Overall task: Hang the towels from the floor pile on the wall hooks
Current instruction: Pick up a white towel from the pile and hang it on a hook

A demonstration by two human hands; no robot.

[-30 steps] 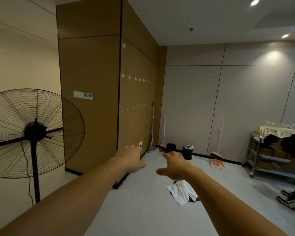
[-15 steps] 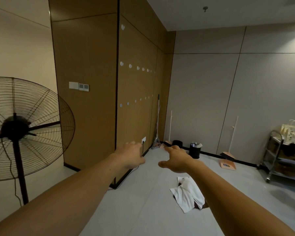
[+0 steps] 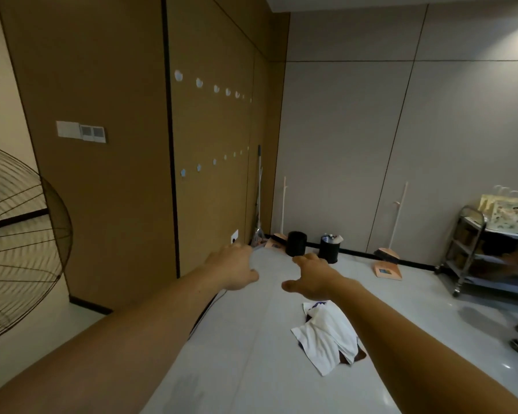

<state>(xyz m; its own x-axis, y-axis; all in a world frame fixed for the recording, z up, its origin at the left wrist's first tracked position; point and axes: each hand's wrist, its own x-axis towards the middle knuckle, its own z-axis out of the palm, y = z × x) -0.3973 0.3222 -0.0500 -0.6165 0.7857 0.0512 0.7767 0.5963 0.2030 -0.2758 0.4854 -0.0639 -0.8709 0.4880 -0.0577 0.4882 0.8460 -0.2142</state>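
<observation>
Since the earlier frame the view has swung right and dipped: the pedestal fan [image 3: 21,243] has slid almost out at nine o'clock, and the towel pile [image 3: 326,336] on the pale floor [image 3: 251,354] has come nearer. Both arms stay stretched forward. The left hand [image 3: 237,268] hangs palm down with fingers loosely curled, holding nothing; the right hand [image 3: 311,277] is spread, thumb out toward nine o'clock, also holding nothing. The pile (white cloth over something dark) lies at four o'clock from the right hand, partly behind that forearm and apart from both hands. Two rows of small white wall hooks [image 3: 198,82] run along the brown panel wall [image 3: 216,130] at eleven o'clock. Two black bins [image 3: 296,243] stand at twelve o'clock, a metal cart [image 3: 473,252] at three.
</observation>
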